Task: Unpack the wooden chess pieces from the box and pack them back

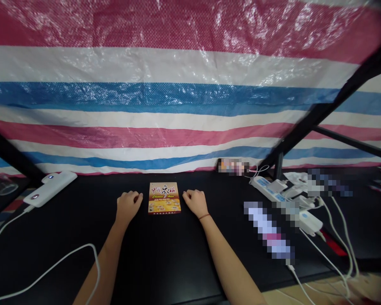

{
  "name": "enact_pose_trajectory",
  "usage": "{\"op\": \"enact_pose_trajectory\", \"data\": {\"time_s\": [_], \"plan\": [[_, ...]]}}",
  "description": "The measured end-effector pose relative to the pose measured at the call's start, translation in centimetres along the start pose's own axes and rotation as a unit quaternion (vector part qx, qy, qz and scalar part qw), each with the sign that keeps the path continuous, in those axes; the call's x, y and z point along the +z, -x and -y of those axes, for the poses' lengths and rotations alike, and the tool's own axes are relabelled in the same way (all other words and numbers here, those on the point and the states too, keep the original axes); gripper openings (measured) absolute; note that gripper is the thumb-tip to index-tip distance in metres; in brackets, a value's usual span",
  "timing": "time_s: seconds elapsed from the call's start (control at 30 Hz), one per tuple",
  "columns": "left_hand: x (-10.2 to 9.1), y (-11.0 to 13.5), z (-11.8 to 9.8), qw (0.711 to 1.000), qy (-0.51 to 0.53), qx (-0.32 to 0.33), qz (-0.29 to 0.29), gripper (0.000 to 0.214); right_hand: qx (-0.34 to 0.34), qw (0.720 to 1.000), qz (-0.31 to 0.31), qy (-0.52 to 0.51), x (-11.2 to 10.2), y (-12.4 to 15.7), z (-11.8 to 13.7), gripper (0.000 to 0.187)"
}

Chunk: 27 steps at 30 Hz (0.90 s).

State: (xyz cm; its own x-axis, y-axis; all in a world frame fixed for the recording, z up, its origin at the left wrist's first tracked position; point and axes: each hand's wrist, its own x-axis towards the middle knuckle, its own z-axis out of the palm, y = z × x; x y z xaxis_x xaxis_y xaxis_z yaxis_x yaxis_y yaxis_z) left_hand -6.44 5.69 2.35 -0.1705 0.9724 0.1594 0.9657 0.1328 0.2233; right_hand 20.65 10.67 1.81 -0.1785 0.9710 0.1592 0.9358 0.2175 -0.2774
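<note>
Resting loosely fisted on table: left hand, right hand

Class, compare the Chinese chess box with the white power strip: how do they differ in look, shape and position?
Look: the Chinese chess box has printed lettering on red and yellow; the white power strip has blue patches. Shape: the box is a compact rectangle, the strip long and narrow. Position: the box lies between the hands, the strip beyond the right hand. Both rest on the black table.
</note>
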Motion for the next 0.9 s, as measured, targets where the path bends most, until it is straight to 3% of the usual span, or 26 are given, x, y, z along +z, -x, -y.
{"op": "enact_pose_trajectory", "data": {"time_s": [0.9], "plan": [[-0.5, 0.1, -0.3, 0.999, 0.036, 0.006, 0.004, 0.033, 0.006, 1.0, -0.028, 0.011, 0.1, 0.9, 0.2, 0.037]]}}
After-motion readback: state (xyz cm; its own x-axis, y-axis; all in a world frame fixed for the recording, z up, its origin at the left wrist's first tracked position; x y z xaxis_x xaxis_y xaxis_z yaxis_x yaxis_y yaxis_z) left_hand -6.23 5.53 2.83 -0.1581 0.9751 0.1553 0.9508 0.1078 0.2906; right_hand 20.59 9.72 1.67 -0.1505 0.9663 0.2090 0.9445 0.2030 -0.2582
